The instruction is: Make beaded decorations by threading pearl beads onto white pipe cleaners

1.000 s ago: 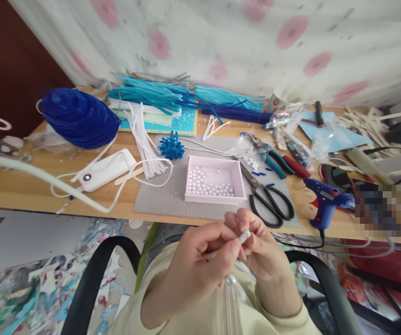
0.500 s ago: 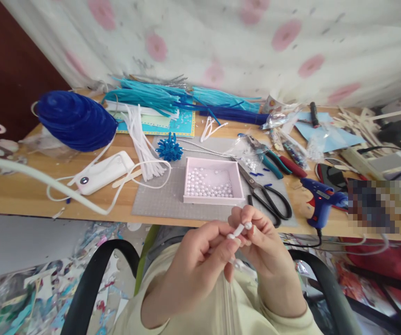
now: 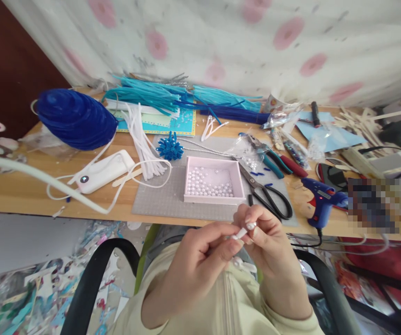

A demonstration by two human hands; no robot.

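A short white pipe cleaner (image 3: 241, 232) is pinched between both hands, close in front of my body. My left hand (image 3: 207, 253) grips its lower end between thumb and forefinger. At its upper end, my right hand (image 3: 265, 237) holds a white pearl bead (image 3: 251, 226) in its fingertips. Another bead (image 3: 237, 262) shows below my fingers, with more white pipe cleaner beside it. Just beyond my hands, a pale pink box (image 3: 217, 200) of loose pearl beads rests on the grey cutting mat (image 3: 162, 200).
Black-handled scissors (image 3: 270, 197) lie right of the box, with pliers (image 3: 270, 160) behind. A blue glue gun (image 3: 321, 200) stands further right. White pipe cleaners (image 3: 143, 144), a blue pipe-cleaner flower (image 3: 170, 146) and a dark blue bundle (image 3: 76, 120) are on the left.
Both hands have shifted slightly to the right, still pinching the white pipe cleaner and the bead. The lower bead shows more clearly now. The things on the table have not moved.
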